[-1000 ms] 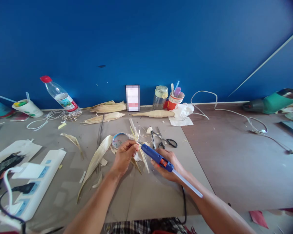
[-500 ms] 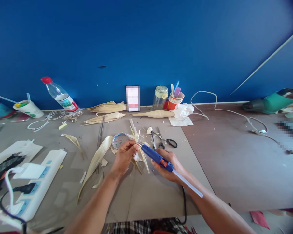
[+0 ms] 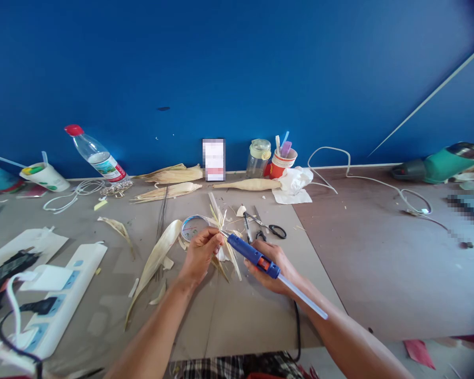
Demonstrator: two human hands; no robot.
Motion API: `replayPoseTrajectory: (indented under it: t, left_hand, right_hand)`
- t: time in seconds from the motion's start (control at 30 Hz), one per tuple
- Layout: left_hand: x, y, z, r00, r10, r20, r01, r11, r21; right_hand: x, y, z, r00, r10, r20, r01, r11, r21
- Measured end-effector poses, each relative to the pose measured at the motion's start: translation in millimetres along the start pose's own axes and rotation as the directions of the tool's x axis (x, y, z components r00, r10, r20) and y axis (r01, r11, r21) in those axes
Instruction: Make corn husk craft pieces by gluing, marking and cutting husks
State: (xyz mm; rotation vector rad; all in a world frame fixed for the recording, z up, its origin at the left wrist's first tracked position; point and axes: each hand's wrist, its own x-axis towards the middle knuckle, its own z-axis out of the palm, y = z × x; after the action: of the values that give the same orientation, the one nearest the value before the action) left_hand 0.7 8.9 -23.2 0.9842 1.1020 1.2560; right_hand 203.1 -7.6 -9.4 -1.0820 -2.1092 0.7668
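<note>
My left hand (image 3: 199, 255) is closed in a pinch on a small bunch of dried corn husk strips (image 3: 222, 231) over the middle of the table. My right hand (image 3: 274, 266) grips a blue glue gun (image 3: 253, 255) with a clear glue stick (image 3: 302, 298) sticking out of its back. The gun's nozzle touches the husk bunch right by my left fingertips. A black cord (image 3: 298, 331) runs from the gun toward me.
Scissors (image 3: 269, 227), a wire coil (image 3: 192, 226) and loose husks (image 3: 154, 260) lie around my hands. A white power strip (image 3: 65, 295) sits at left. A water bottle (image 3: 96, 153), glass jar (image 3: 258, 158), orange cups (image 3: 282, 163) and tissue (image 3: 294, 184) line the blue wall. A green tool (image 3: 438, 166) lies at far right.
</note>
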Motion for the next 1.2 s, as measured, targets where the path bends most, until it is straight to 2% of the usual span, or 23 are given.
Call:
replayPoseTrajectory:
  t: [0.2,0.4,0.9,1.1,1.2]
  left_hand:
    - [0.1,-1.2,-0.2,1.0,0.01,0.0,-0.01,1.0,0.011]
    - [0.3,-0.3,0.2,1.0,0.025,-0.01,-0.024,0.998,0.054]
    - [0.1,2.0,1.3,0.999,0.038,-0.037,-0.033,0.993,0.111]
    - [0.1,1.1,0.3,0.999,0.014,-0.029,-0.013,0.998,0.058]
    - [0.8,0.8,0.3,1.0,-0.013,-0.028,0.012,1.0,-0.01]
  right_hand:
    - [0.0,0.0,-0.2,1.0,0.003,-0.028,-0.003,1.0,-0.001]
    - [0.2,0.1,0.3,1.0,0.002,0.004,-0.002,1.0,-0.017]
    - [0.1,2.8,3.0,1.0,-0.003,-0.018,0.002,1.0,-0.02]
    - [-0.5,0.0,-0.6,1.0,-0.014,0.015,0.014,1.0,0.016]
    - [-0.5,-3.9,-7.3,0.998,-0.028,-0.058,0.032,0.997,0.071]
